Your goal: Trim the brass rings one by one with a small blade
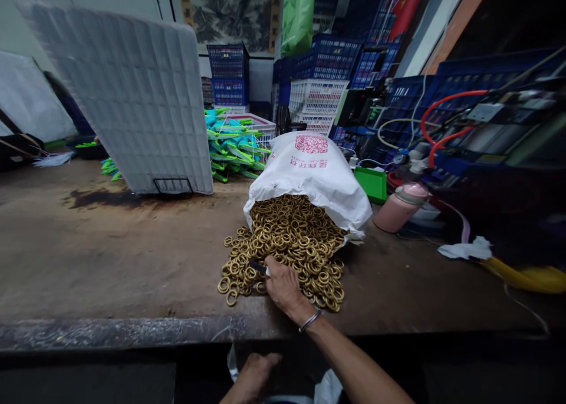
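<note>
A large pile of brass-coloured rings (283, 239) spills from the mouth of a white woven sack (305, 168) lying on the table. At the near edge of the pile is my right hand (285, 286), with a metal bracelet on its wrist. Its fingers are closed on a slim black object (257, 266) that points left over the rings; its exact kind does not show. Below the table edge, in shadow, my left hand (256, 371) is beside pale plastic (232, 363). Its fingers are dim and partly hidden, and whether they grip the plastic cannot be seen.
A tall pale quilted panel (145, 97) stands in a black wire holder (172, 184) at the left. Behind are bundled green and blue plastic pieces (234, 144) and stacked crates (318, 97). A pink bottle (400, 206), green tray (370, 184) and red hoses (435, 118) are right.
</note>
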Demonstrator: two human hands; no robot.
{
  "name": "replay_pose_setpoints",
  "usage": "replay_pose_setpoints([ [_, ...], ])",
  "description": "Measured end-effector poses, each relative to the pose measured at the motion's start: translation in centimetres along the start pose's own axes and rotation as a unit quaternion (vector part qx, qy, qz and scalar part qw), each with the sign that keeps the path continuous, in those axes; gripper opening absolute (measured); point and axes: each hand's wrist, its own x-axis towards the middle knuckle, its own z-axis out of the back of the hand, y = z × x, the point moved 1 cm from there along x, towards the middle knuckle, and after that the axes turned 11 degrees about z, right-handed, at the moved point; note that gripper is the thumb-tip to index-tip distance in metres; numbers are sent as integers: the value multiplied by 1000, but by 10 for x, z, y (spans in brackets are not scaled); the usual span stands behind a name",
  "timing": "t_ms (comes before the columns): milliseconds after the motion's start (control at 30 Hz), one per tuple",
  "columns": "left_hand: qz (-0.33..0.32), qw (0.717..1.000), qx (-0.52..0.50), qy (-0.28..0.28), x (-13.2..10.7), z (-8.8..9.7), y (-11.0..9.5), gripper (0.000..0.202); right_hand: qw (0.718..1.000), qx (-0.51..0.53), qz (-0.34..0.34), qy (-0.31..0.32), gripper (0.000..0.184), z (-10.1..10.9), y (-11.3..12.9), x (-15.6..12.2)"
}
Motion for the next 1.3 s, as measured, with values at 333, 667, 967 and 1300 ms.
replay_pose_setpoints([
  [333, -133, 984, 27, -113, -31, -14, -69, 36, 924, 379, -31, -46, 14, 15, -2, -48],
  [667, -151, 982, 2, -110, -22, -19, -80, 33, 879, 471, -68, -46, 14, 12, -4, -74],
  [967, -144, 987, 34, -59, -23, -18, -82, 33, 857, 507, -90, -25, 19, 7, -4, -78],
  [1300, -104, 993, 52, 21, -20, -17, -73, 36, 890, 441, -114, -28, 17, 12, -4, -73],
])
